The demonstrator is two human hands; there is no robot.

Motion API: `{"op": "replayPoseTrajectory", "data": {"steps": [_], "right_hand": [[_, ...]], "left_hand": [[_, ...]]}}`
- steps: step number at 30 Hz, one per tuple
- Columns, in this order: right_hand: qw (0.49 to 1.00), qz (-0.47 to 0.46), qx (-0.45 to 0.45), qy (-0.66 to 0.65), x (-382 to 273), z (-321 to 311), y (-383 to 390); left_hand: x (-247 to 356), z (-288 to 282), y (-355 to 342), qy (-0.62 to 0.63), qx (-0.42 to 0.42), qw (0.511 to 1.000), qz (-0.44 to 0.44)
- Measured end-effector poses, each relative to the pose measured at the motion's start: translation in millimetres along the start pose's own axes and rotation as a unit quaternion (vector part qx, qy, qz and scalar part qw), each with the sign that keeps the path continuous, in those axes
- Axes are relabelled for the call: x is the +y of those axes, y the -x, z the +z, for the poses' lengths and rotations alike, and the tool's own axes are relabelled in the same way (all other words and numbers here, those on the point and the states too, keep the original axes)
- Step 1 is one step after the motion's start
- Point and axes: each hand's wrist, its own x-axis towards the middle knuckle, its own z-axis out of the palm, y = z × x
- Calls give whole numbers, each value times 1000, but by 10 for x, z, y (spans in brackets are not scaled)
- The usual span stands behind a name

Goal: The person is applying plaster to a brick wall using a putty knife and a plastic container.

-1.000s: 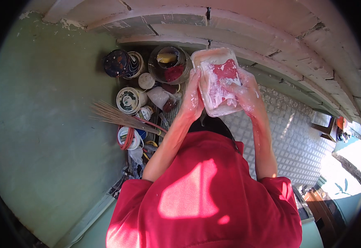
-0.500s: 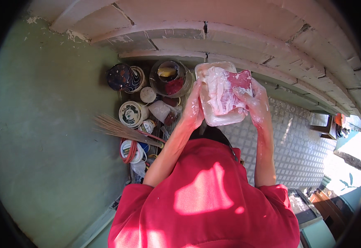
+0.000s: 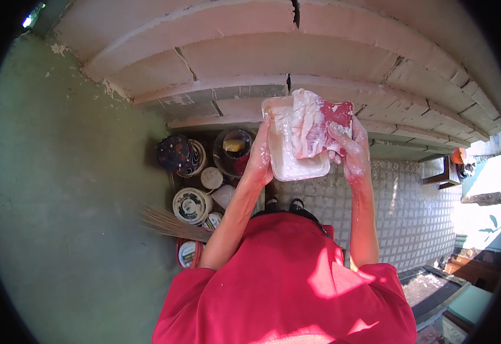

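Observation:
My left hand (image 3: 259,159), smeared with white, grips the left side of a shallow white plastic tray (image 3: 296,170). In my right hand (image 3: 355,153) is a flat red spreader (image 3: 341,110), held by its right edge, with fingers coated in white. Thick white paste (image 3: 307,123) covers the spreader's left part and bulges over the tray. The spreader lies across the tray's right side; whether it touches the rim I cannot tell. The paste hides much of the tray's inside.
Pinkish stepped ledges (image 3: 233,51) with dark cracks run ahead, meeting a green wall (image 3: 72,189) on the left. Paint-stained buckets (image 3: 192,206), a dark round tub (image 3: 173,153) and a straw broom (image 3: 170,223) stand at lower left. Patterned tile floor (image 3: 399,212) spreads right, toward a wooden bench (image 3: 445,172).
The view has shifted so that more ledge shows above. Both hands still hold the tray and spreader; the spreader and paste sit slightly higher over the tray, baring more of its lower part.

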Motion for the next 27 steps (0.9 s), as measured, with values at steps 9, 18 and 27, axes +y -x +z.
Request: {"op": "replayPoseTrajectory", "data": {"steps": [9, 18, 27], "right_hand": [[999, -54, 4, 1, 41, 376, -225], [994, -104, 35, -11, -14, 513, -312], [985, -169, 10, 14, -448, 590, -565]], "left_hand": [[462, -151, -171, -7, -44, 999, -2], [779, -58, -190, -42, -54, 998, 4], [1097, 291, -406, -81, -56, 994, 55]]}}
